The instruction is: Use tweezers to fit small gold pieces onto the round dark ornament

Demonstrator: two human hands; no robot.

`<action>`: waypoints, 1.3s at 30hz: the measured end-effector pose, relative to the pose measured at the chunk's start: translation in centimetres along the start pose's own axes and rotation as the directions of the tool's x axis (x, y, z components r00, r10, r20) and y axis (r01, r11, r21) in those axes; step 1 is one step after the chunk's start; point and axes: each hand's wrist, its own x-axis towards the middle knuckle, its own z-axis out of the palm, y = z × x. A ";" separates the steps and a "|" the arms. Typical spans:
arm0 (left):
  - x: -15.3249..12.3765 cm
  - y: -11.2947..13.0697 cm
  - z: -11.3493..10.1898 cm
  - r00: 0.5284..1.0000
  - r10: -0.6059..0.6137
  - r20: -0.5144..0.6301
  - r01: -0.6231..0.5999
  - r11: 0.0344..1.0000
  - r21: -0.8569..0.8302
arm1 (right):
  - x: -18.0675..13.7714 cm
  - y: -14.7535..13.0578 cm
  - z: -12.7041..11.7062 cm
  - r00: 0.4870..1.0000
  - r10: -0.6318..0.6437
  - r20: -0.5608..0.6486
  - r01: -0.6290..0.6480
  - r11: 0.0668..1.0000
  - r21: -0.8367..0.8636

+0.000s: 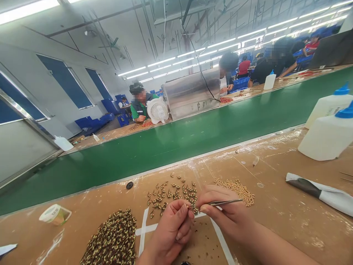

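My left hand [172, 230] is closed in a pinch on a tiny bead-like piece at its fingertips. My right hand [224, 213] is closed on metal tweezers [220, 202], whose tips point left and meet the left fingertips. Just beyond the hands lie several small brown-and-gold pieces [172, 191] scattered on the brown worktable [275, 213]. A heap of dark speckled pieces [114, 239] sits at the lower left. A pile of small tan beads [238, 189] lies right of the hands. White tape lines [143, 230] mark the table under my hands.
A green conveyor belt [179, 143] runs across beyond the table. Two white bottles with blue caps [328, 136] stand at the right, a wrapped dark tool [317, 189] below them. A small tape roll [55, 214] lies at the left. Other people sit across the belt near a fan [157, 109] and a metal box [191, 94].
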 end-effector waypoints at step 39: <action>-4.3 12.8 -4.6 0.831 0.493 -0.256 0.339 -0.086 0.937 | -1.3 1.6 0.4 0.748 0.632 -0.205 -0.590 0.774 0.232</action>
